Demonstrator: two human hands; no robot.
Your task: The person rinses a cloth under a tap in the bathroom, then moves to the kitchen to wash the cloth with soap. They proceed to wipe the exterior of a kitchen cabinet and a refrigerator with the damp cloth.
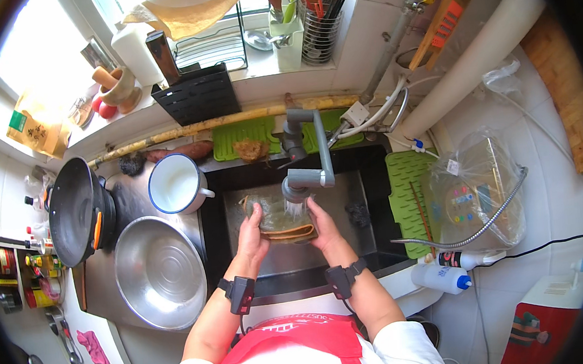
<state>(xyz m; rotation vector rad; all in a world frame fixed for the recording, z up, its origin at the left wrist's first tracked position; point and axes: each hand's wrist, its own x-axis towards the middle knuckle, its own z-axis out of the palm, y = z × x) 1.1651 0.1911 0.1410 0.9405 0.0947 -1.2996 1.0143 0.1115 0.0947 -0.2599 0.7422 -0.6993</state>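
Observation:
My left hand [252,235] and my right hand [324,225] hold a wet grey-green cloth [273,216] with an orange edge between them, thumbs on top. Part of its orange edge is folded into a loop facing me. Water runs onto the cloth from the grey swivel faucet [311,177] just above it. All of this is over the dark sink [277,264], whose basin floor shows around the cloth. A dark scouring pad [358,214] lies in the basin to the right of my right hand. The fingers beneath the cloth are hidden.
Left of the sink stand a white enamel mug [174,184], a steel bowl [161,272] and a black wok [73,212]. Green drying mats [407,199] lie behind and right. A flexible metal hose [478,237] crosses the right side near a plastic bottle [437,277].

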